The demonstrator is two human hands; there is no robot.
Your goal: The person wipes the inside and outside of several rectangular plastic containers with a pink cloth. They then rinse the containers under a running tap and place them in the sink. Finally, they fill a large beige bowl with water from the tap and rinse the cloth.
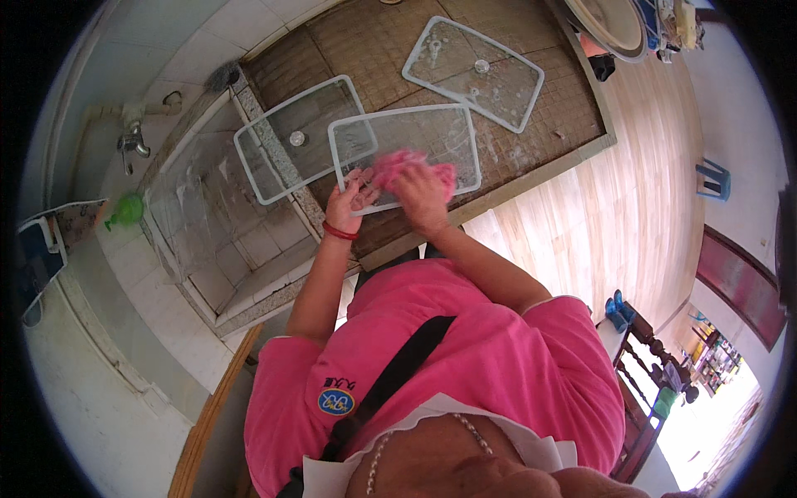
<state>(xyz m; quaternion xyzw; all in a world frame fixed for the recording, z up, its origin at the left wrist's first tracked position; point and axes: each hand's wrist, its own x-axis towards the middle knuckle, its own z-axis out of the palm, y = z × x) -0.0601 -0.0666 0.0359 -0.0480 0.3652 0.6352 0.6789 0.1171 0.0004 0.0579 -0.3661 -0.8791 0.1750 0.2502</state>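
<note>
A clear rectangular panel with a white rim (408, 114), perhaps a glass shelf or a lid, lies before me. My left hand (355, 198) holds its near left corner, with a red bracelet (340, 231) at the wrist. Under my right hand (422, 193) a bunched pink cloth (398, 163) is pressed on the panel's surface. A second rimmed panel (311, 91) reaches from the brown tiled counter over the sink's edge, partly beneath the first. The third panel (473, 75), with white foam spots and a round knob, lies farther back on the right.
At the left is a tiled sink (274, 230) with a metal tap (132, 144) above it. A green bottle (127, 210) stands on its left ledge, and a dark scrubber (222, 76) at its back corner. The counter's raised edge (548, 163) runs along the right; basins (613, 25) are beyond.
</note>
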